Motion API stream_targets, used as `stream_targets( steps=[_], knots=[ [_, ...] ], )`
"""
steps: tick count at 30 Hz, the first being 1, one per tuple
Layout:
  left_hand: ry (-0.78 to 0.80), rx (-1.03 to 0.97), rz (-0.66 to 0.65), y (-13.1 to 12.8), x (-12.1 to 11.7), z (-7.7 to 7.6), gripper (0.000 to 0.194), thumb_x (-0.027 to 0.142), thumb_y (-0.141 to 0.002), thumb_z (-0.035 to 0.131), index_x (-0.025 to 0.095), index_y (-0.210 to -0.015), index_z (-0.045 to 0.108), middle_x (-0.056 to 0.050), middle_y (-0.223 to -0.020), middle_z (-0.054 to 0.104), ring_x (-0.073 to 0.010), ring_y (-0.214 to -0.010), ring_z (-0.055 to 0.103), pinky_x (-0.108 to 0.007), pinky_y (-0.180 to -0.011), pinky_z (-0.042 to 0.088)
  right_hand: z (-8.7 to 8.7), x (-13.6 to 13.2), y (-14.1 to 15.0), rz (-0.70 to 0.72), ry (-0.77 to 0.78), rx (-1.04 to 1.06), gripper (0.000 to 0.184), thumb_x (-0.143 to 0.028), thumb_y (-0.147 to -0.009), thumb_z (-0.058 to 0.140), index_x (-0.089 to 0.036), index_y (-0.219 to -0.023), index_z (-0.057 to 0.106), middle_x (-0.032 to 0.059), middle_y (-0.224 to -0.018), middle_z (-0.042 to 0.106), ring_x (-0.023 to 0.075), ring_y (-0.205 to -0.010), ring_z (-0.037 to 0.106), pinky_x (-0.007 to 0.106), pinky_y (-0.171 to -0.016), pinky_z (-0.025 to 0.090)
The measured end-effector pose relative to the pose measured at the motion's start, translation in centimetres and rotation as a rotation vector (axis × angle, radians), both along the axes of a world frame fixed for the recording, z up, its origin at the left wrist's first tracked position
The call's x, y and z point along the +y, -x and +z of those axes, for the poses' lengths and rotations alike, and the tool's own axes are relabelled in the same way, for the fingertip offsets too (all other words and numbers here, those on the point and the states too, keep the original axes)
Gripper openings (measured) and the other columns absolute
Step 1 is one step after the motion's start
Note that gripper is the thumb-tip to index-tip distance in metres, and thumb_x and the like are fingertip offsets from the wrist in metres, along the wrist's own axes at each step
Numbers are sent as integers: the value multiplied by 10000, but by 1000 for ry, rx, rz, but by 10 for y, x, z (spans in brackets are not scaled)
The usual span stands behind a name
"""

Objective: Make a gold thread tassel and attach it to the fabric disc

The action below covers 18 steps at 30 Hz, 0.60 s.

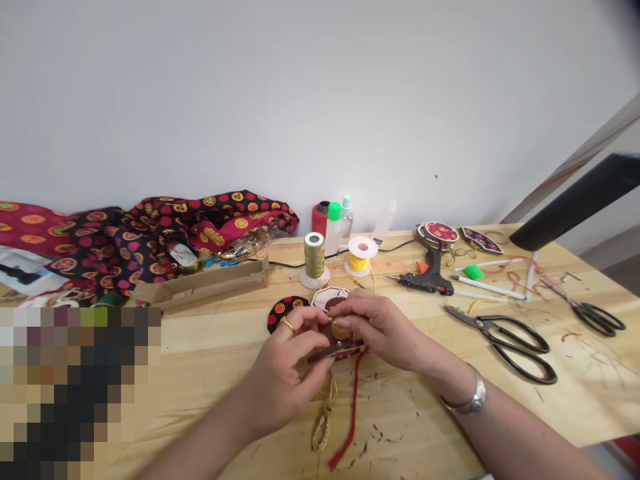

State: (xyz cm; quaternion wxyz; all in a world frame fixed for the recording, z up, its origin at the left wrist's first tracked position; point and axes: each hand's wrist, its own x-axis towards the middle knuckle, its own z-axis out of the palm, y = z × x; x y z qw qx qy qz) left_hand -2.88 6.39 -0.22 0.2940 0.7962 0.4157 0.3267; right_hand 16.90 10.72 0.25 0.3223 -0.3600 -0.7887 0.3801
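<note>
Between my hands is a small dark flat piece (327, 355) with a round amber-gold bead (341, 328) at it. My left hand (293, 357), with a ring on one finger, is closed on the flat piece, thumb below and fingers above. Fingertips of my right hand (383, 330) pinch at the bead; a silver bracelet circles that wrist. A red cord (356, 400) and a braided gold loop (321, 427) hang down from the work onto the table. Just behind lie a black patterned fabric disc (285, 312) and a pale polygonal piece (325, 295), partly hidden by my fingers.
Large black-handled scissors (520, 340), a glue gun (430, 275) and a smaller pair of scissors (597, 317) lie right. Thread spools (314, 257) and bottles (334, 230) stand at the back. A cardboard tray (205, 287) and patterned cloth (150, 233) occupy the left.
</note>
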Motion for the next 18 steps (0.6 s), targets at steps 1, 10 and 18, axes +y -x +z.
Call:
stream_targets(
  steps=[1,10,18],
  knots=[
    [36,-14,2,0,1,1,126,111,-804,549,198,-832,635,-108,-1123,525,-226,-1052,513,-321,-883,447,-1,0,0,-17,14,18,190,-166,-885,504,-202,-942,681,44,-878,639,163,-866,574,315,-780,464],
    [451,-239,45,-1,3,0,89,213,-788,611,174,-728,664,-112,-1107,598,-226,-1017,572,-285,-848,449,2,0,1,-73,19,139,157,-188,-871,520,-197,-898,674,38,-848,632,153,-816,589,307,-740,468],
    [980,-540,0,2,7,2,139,263,-666,739,143,-647,670,-31,-744,664,-144,-647,579,-237,-607,446,-1,-2,-1,-2,-44,136,170,-230,-890,529,-215,-940,691,42,-824,605,164,-829,563,318,-743,462]
  ],
)
